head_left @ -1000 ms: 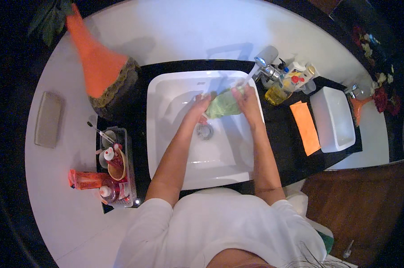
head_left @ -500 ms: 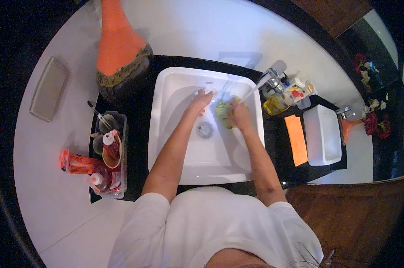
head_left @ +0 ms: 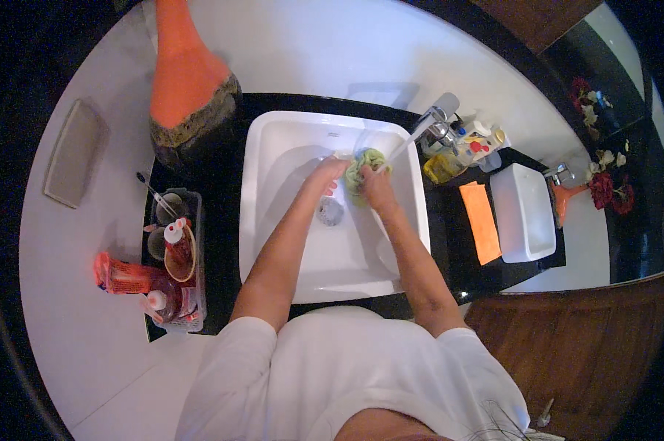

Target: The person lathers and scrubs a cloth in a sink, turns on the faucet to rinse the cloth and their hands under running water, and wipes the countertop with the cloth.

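Observation:
Inside the white sink basin, my right hand is closed on a bunched, wet, light green cloth. Water from the chrome faucet runs down beside the cloth. My left hand is just left of the cloth, with its thumb toward it and its fingers loosely bent. I see nothing held in it, though some fingertips are hidden. The round drain lies below my hands.
On the left stands a plastic basket with bottles, cups and a toothbrush. An orange and dark vase rises behind it. To the right are a yellow liquid bottle, an orange cloth and a small white rectangular container.
My right hand and the green cloth have moved left, toward my left hand. The cloth now looks more bunched. My left hand has shifted slightly down, and the view has shifted a little.

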### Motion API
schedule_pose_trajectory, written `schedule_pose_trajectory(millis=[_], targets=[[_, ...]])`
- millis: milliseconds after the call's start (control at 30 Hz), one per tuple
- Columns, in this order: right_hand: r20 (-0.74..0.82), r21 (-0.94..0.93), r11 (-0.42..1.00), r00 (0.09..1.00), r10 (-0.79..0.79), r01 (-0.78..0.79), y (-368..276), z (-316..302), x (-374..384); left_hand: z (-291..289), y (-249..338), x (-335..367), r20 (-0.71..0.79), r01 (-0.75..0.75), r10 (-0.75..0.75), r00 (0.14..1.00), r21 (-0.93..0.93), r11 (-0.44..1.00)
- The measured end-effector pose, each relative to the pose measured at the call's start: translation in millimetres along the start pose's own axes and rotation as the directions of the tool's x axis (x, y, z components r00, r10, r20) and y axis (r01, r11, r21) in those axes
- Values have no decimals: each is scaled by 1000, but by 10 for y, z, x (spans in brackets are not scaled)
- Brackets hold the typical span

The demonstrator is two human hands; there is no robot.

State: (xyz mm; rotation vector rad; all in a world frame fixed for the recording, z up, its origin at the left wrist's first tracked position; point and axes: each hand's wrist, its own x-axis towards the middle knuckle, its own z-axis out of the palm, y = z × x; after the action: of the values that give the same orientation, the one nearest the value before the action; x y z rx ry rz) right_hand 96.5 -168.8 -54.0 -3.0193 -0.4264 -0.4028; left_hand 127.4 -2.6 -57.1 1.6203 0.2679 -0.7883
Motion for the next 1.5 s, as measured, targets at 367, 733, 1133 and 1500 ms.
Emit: schedule_pose_trajectory(millis=[367,733,1133,1500], targets=[[-53,446,893,994,94,-61,-16,-1153,240,88,17,-25,55,50,-37,998,-253,966],[251,612,734,952,173,-295,544,-154,68,562,-78,349,-87,-456,806,586,786,417],[387,859,-483,832,397,-170,151,-895,261,720,211,258,159,-152,508,847,-842,517],[317,868,-496,794,518,-24,10,-721,-74,571,488,-67,133,40,502,855,-981,190]])
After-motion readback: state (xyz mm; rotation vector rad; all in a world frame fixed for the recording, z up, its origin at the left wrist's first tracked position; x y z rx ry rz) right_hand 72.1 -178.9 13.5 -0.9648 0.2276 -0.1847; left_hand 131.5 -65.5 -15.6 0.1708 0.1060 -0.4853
